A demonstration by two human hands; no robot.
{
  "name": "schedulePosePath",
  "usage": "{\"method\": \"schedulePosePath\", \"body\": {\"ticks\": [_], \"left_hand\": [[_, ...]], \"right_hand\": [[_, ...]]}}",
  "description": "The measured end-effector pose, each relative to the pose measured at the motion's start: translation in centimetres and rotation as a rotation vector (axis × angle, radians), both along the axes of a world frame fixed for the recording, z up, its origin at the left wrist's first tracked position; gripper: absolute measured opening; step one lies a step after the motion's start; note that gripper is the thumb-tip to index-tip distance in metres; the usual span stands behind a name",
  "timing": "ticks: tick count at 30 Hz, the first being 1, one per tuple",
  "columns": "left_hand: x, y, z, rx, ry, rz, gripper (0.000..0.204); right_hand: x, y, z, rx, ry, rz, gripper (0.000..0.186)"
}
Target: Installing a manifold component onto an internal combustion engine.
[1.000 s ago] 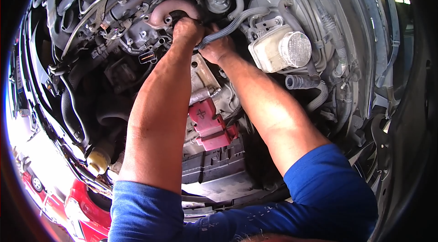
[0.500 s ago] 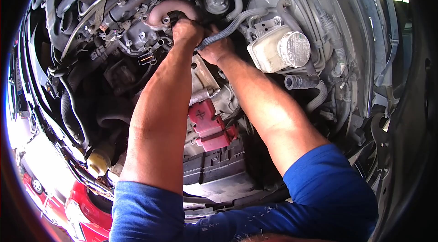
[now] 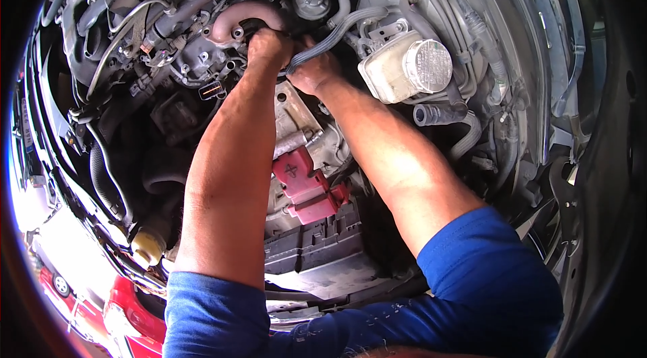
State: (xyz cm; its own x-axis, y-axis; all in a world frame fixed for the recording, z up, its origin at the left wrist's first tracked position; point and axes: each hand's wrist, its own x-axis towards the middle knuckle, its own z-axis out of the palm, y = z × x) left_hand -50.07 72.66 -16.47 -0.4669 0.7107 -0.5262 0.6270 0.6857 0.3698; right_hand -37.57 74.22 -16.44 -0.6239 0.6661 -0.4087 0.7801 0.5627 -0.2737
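Note:
Both my arms reach deep into a car's engine bay. My left hand (image 3: 269,48) is curled closed just below a curved, rust-pink metal pipe (image 3: 244,15); what its fingertips hold, if anything, is hidden. Close beside it on the right is my right hand (image 3: 314,73), partly behind a grey braided hose (image 3: 331,38) that crosses over it. Its fingers go down out of sight between the engine parts. A round metal-topped part (image 3: 311,3) sits just beyond the hands.
Right of my hands stands a whitish fluid reservoir (image 3: 392,71) with a round cap (image 3: 428,66). An open-ended hose (image 3: 439,115) lies nearer. Between my forearms are a red plastic cover (image 3: 306,189) and a black battery (image 3: 317,247). A yellowish cap (image 3: 147,249) is at lower left.
The view has shifted slightly, so the engine parts and my hands appear a little further left and up. Both hands stay at the same spot below the curved pipe.

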Motion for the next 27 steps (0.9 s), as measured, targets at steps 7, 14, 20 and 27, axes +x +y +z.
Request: {"method": "schedulePosePath", "body": {"ticks": [7,14,20,27], "left_hand": [[-0.4,0.2,-1.1,0.002,-0.016,0.199,0.064],[0.5,0.2,0.4,0.009,-0.024,0.030,0.041],[-0.2,0.2,-0.8,0.010,-0.024,0.189,0.062],[-0.9,-0.1,-2.3,0.005,-0.023,0.265,0.055]], "right_hand": [[-0.3,0.0,-0.9,0.052,0.023,0.070,0.055],[0.3,0.4,-1.0,0.039,-0.067,0.128,0.054],[-0.2,-0.2,-0.7,0.045,0.025,0.054,0.052],[-0.5,-0.6,-0.1,0.121,0.078,0.156,0.044]]}}
